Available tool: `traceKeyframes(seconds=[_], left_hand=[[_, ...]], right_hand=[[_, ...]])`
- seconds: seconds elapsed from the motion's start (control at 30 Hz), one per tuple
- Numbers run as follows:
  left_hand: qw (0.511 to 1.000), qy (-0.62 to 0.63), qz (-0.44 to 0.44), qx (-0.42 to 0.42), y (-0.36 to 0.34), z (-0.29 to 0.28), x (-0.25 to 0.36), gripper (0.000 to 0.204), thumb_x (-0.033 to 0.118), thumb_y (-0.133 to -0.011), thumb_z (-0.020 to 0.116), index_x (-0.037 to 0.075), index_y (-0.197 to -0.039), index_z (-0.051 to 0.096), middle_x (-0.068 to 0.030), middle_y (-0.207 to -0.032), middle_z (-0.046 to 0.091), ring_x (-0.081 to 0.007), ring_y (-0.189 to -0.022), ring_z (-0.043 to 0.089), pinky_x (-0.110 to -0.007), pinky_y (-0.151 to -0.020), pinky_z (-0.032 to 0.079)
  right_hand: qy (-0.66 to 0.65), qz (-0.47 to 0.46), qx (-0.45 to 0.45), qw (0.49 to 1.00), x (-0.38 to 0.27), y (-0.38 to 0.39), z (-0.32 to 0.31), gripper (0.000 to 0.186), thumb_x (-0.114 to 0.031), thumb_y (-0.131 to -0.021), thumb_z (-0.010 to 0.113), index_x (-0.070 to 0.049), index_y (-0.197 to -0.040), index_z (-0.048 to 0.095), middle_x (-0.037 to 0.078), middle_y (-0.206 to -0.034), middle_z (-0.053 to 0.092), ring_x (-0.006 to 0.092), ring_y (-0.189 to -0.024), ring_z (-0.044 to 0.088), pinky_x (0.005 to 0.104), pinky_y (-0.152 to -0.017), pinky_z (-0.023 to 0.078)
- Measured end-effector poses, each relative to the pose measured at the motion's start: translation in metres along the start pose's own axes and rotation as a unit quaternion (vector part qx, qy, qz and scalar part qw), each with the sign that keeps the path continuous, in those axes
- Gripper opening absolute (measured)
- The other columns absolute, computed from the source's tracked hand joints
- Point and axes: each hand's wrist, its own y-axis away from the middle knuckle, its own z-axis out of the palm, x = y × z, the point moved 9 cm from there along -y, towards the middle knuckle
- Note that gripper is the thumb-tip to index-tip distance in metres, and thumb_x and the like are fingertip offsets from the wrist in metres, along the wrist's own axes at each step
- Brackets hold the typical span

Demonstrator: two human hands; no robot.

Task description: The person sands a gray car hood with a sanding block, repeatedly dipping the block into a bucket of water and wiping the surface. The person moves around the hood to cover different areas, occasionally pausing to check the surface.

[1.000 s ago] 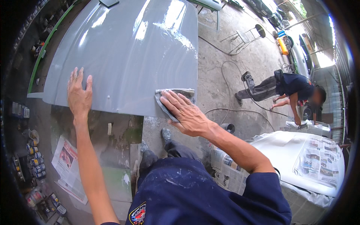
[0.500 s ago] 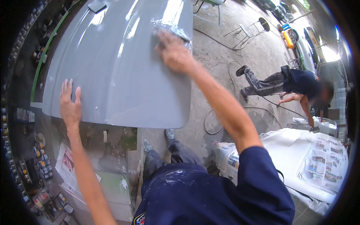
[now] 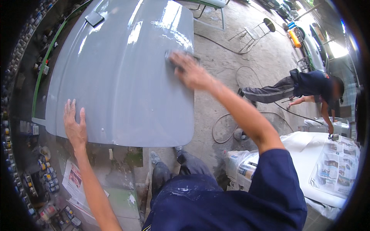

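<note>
A large, glossy grey car hood [image 3: 154,115] lies in front of me, with wet-looking shine toward its far right. My right hand [image 3: 190,71], slightly blurred, presses a dark sanding block [image 3: 195,58] against the hood near its right edge. Most of the block is hidden beneath the fingers. At the hood's near left, my left hand [image 3: 76,129] rests flat, fingers stretched out and holding nothing. A small dark rectangular pad [image 3: 94,19] sits on the hood's far left part.
To the right, a co-worker [image 3: 316,84] bends over a white panel [image 3: 300,144] partly covered with printed paper. A hose [image 3: 216,131] loops across the floor. A folding chair [image 3: 252,32] stands farther off. Several cans [image 3: 50,177] line the left side.
My right hand has drawn the sanding block nearer along the hood's right side. My left hand stays on the hood. The co-worker's arm has shifted over the white panel.
</note>
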Motion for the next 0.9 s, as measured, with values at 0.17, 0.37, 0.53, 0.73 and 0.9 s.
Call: traceKeyframes(seconds=[0.17,0.37,0.53,0.73,0.9], left_hand=[[0.999,0.033,-0.003,-0.009,-0.002,0.000,-0.004,0.054,0.034,-0.107,0.060,0.003,-0.152,0.058,-0.0189,-0.162,0.050,-0.0366,-0.154,0.042,-0.045,-0.127,0.032],[1.000,0.008,0.008,-0.005,-0.004,-0.003,0.002,0.054,0.034,-0.107,0.060,0.002,-0.151,0.058,-0.0183,-0.163,0.050,-0.0361,-0.154,0.041,-0.045,-0.127,0.032],[0.999,0.036,-0.016,-0.013,-0.001,-0.004,0.004,0.054,0.034,-0.108,0.059,0.003,-0.152,0.058,-0.0172,-0.162,0.051,-0.0349,-0.155,0.041,-0.044,-0.129,0.030],[1.000,0.022,0.012,0.003,-0.005,-0.007,0.006,0.052,0.031,-0.104,0.064,0.004,-0.148,0.062,-0.0177,-0.159,0.054,-0.0359,-0.152,0.045,-0.045,-0.126,0.033],[0.999,0.049,0.006,0.016,-0.003,-0.010,0.001,0.052,0.032,-0.103,0.066,0.004,-0.147,0.063,-0.0178,-0.158,0.055,-0.0358,-0.151,0.046,-0.045,-0.126,0.034]], right_hand=[[-0.070,0.090,0.082,0.990,0.077,-0.089,-0.031,0.066,-0.047,-0.116,0.019,-0.013,-0.172,0.011,0.011,-0.180,0.007,0.0289,-0.166,0.004,0.0450,-0.136,0.003],[0.014,0.030,0.004,0.999,-0.065,0.032,0.003,0.069,-0.046,-0.115,0.026,-0.008,-0.171,0.014,0.015,-0.179,0.009,0.0307,-0.166,0.006,0.0447,-0.136,0.004],[-0.086,-0.118,-0.066,0.987,-0.150,0.133,0.029,0.073,-0.041,-0.111,0.041,-0.015,-0.172,0.011,0.010,-0.180,0.006,0.0255,-0.166,0.003,0.0436,-0.136,0.001],[-0.009,-0.017,-0.010,1.000,0.000,-0.008,-0.004,0.061,-0.038,-0.114,0.035,-0.018,-0.171,0.023,0.009,-0.179,0.015,0.0270,-0.166,0.010,0.0443,-0.136,0.006],[-0.016,0.093,0.118,0.988,0.082,-0.137,-0.047,0.066,-0.049,-0.114,0.032,-0.014,-0.170,0.026,0.013,-0.178,0.021,0.0316,-0.164,0.017,0.0443,-0.135,0.012]])
